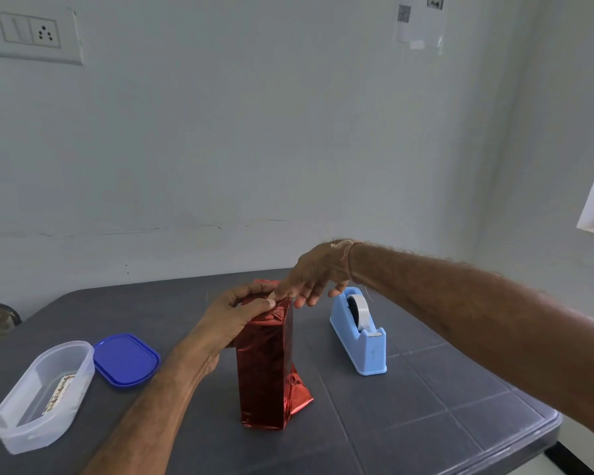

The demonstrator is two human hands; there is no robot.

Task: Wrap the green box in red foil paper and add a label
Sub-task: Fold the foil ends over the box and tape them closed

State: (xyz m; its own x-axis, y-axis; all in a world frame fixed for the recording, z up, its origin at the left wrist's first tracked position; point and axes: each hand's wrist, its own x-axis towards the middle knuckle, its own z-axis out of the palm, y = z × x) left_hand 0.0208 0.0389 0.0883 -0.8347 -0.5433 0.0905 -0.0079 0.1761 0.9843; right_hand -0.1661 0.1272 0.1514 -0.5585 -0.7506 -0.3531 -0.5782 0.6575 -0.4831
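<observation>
Clear plastic tub, lid off, holds 1 label strip.

1. Soft, even daylight; the pale wall looks bluish.
2. Glints on the red foil.
3. Wide-angle bending at the edges; the socket plate tilts, slightly blurred.

A plain room, like a simple office or a room in a home

The pale wall is bare, with a white switch and socket plate high on the left and a sheet of paper with a printed code stuck near the corner. A dark plastic tabletop with a square pattern stands against it, carrying a blue tape dispenser and a clear food container.
</observation>
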